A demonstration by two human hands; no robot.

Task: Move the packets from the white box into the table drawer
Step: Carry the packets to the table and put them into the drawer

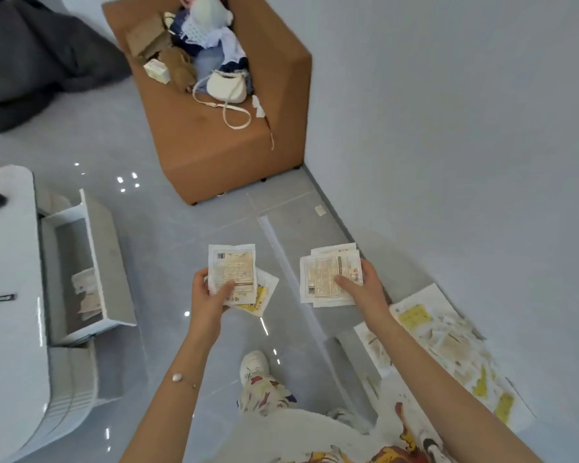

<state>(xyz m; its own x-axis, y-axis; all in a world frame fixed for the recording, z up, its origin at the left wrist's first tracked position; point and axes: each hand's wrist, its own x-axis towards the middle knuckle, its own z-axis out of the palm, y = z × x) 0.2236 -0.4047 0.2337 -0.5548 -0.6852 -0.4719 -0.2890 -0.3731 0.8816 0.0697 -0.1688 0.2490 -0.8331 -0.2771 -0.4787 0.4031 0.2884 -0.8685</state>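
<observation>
My left hand (pixel 209 297) grips a few white and yellow packets (pixel 234 269) above the grey floor, thumb across the top one. My right hand (pixel 365 285) holds a small stack of white packets (pixel 325 275) a little to the right. The white box (pixel 512 409) lies on the floor at the lower right by the wall, with many packets (pixel 448 342) inside. The white table (pixel 7 262) stands at the left with its drawer (pixel 96 228) pulled out. A few packets (pixel 86 292) lie in the drawer.
A brown armchair (pixel 221 145) piled with clothes, small boxes and a white bag stands ahead by the wall. A dark bundle (pixel 37 58) lies at the far left. My white shoe (pixel 254 365) and patterned trousers are below the hands.
</observation>
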